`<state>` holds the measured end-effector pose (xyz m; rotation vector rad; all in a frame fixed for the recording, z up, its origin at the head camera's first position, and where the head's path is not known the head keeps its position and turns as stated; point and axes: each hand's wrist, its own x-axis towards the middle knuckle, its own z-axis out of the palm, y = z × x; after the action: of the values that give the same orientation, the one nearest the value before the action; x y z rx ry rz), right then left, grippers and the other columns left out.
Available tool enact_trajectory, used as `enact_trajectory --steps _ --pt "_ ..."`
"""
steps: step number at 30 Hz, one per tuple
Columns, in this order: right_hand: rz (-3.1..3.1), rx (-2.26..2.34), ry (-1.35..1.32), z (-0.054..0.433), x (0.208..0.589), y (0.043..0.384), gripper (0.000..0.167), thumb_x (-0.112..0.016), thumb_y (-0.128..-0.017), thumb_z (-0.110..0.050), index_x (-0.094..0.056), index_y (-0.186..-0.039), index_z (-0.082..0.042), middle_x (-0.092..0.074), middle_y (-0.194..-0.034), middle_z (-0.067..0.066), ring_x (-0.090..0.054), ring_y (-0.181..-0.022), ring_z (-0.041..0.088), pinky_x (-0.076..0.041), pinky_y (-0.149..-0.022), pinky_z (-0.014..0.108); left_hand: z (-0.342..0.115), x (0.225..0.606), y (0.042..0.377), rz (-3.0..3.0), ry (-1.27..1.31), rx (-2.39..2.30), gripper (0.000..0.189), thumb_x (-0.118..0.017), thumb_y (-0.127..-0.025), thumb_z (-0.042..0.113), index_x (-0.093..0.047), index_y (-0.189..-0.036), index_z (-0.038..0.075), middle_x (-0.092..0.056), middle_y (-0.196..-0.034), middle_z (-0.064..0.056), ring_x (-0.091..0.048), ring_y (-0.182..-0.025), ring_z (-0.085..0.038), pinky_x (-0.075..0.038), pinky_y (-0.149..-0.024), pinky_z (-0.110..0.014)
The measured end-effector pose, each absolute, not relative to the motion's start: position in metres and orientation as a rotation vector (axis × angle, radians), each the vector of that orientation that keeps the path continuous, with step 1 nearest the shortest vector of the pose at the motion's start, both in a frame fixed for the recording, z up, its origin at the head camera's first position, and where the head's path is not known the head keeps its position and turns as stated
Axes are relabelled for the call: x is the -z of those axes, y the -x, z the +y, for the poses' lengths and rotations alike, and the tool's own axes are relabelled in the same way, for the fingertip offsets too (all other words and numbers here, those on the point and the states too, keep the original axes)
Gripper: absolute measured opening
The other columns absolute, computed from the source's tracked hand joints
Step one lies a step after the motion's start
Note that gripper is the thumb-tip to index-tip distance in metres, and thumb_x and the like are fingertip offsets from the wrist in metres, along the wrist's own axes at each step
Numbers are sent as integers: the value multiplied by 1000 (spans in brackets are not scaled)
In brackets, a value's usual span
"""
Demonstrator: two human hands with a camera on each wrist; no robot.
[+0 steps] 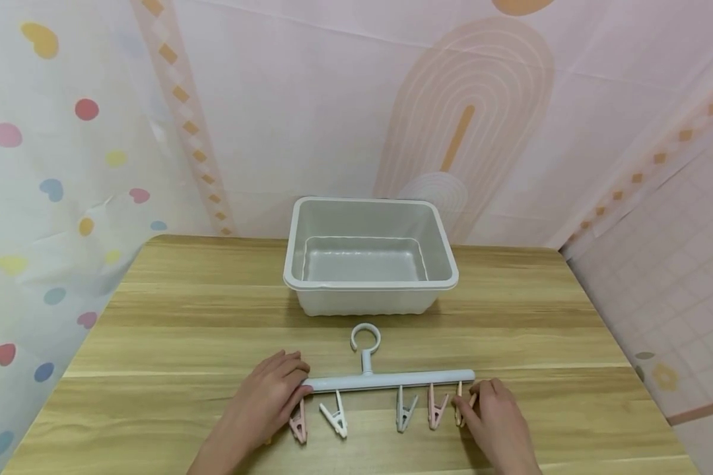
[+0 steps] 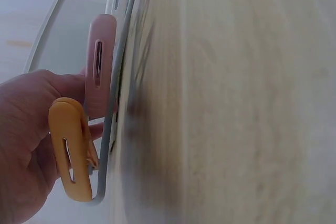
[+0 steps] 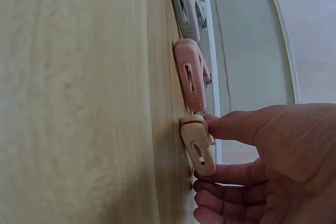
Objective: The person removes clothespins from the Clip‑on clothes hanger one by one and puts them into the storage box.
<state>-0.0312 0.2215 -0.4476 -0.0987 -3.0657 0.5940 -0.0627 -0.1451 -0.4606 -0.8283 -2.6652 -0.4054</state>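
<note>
A pale blue-grey clip hanger (image 1: 386, 380) lies flat with its round hook pointing toward the basin. My left hand (image 1: 267, 396) grips the bar's left end, thumb on the near side. Beside it hang an orange clothespin (image 2: 71, 150), mostly hidden by the hand in the head view, and a pink clothespin (image 1: 298, 422). A white clothespin (image 1: 335, 419) comes after those. At the bar's right end, my right hand (image 1: 499, 422) pinches a beige clothespin (image 3: 199, 148) between thumb and fingers. A second pink clothespin (image 3: 190, 74) and a grey clothespin (image 1: 404, 412) hang to its left.
An open white plastic basin (image 1: 368, 302) stands behind the hanger, near the back of the wood-grain table (image 1: 202, 316). Behind the table hangs a patterned cloth (image 1: 309, 99), and more patterned cloth covers both sides.
</note>
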Motion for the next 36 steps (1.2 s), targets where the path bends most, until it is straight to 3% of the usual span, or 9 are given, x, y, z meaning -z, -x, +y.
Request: enact_trajectory --steps 7,13,22,30,36 --pt "-3025 -642 80 222 451 31 28 -74 -90 -21 -68 -97 5 -58 -81 6 -50 -72 13 -40 -61 25 -145 458 59 -2579 818 416 16 -80 -85 21 -71 -95 12 -74 -97 1 -69 -100 -16 -56 -92 -37" --pt "-2987 -718 122 219 450 30 25 -71 -89 -12 -65 -104 8 -58 -80 6 -49 -69 12 -39 -58 23 -147 459 56 -2539 806 413 17 -81 -83 18 -67 -90 16 -68 -87 8 -63 -83 -6 -54 -79 -29" --pt "-2873 -842 114 215 442 32 32 -69 -90 -5 -58 -118 7 -58 -90 10 -47 -66 8 -42 -51 19 -147 455 48 -2590 775 472 16 -78 -86 16 -64 -94 14 -63 -87 10 -55 -78 -1 -52 -74 -24" --pt "-2689 -754 -23 218 438 35 32 -71 -87 2 -58 -116 5 -58 -95 12 -45 -69 4 -42 -52 18 -147 449 43 -2545 791 513 22 -79 -83 13 -73 -104 10 -64 -90 7 -55 -79 -2 -50 -70 -21" --pt "-2587 -749 -103 219 437 37 36 -73 -85 5 -59 -118 5 -58 -96 13 -45 -72 4 -42 -52 18 -144 444 40 -2553 751 548 17 -78 -83 13 -75 -100 12 -63 -89 8 -51 -75 1 -47 -66 -18"
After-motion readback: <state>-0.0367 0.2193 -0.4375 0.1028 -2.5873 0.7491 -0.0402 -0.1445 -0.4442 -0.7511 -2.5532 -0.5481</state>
